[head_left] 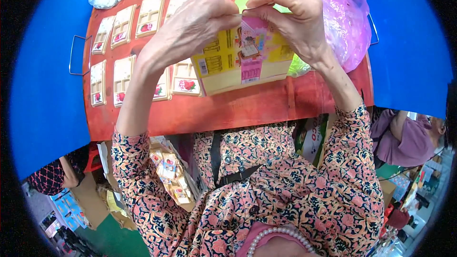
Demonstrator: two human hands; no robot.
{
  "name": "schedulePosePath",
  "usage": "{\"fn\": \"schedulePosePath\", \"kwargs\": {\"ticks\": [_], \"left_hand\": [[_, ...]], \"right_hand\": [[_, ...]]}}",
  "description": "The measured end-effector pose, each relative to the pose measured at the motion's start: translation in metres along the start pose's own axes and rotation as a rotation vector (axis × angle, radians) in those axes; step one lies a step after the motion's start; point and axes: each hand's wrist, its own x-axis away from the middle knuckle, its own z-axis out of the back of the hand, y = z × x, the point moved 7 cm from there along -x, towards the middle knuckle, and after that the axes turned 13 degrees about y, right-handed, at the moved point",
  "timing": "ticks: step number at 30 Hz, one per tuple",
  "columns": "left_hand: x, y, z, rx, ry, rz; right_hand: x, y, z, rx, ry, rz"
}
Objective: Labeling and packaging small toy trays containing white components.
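Nearest the camera: pearl necklace (281, 231) over a pink collar, then a patterned blouse (290, 190) with a dark buckled strap. Beyond it, forearms are stretched over a red table (238, 116). A printed package (250, 54), yellow and pink with a pale lower strip, is held upright at the middle of the table, between rows of trays and a plastic bag. Its upper edge is pinched by the left hand (204, 21) and the right hand (295, 21), thumbs and fingers closed on it, hands just beside each other. Whether fingertips meet cannot be told. The package is gripped at the top on both sides, probably so that edge is kept steady and the printed face is turned to the wearer. Whether the lower edge is rested on the table cannot be told. Cream compartment trays (150, 16) with strawberry pictures are set out in two rows on the left, likely to be kept separate and within reach. A pink plastic bag (345, 24) is placed on the right, seemingly out of the hands' way; something green (298, 66) is partly hidden by the package, contents unclear
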Motion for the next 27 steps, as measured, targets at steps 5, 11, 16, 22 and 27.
{"fn": "schedulePosePath", "kwargs": {"ticks": [5, 11, 16, 22, 27], "left_hand": [[0.009, -0.013, 0.001, 0.236, -0.020, 0.238], [0.017, -0.015, 0.007, 0.280, -0.066, 0.282], [0.021, -0.009, 0.011, 0.235, -0.029, 0.186], [0.022, -0.007, 0.005, 0.190, -0.114, 0.211], [0.023, 0.001, 0.006, 0.156, -0.106, 0.170]], "right_hand": [[-0.013, -0.025, 0.010, 0.016, 0.085, 0.051], [0.014, -0.041, 0.002, 0.176, 0.071, 0.561], [0.024, -0.045, -0.003, 0.187, 0.070, 0.662], [0.031, -0.047, 0.000, 0.160, 0.059, 0.696], [0.031, -0.053, 0.002, 0.163, 0.041, 0.663]]}}
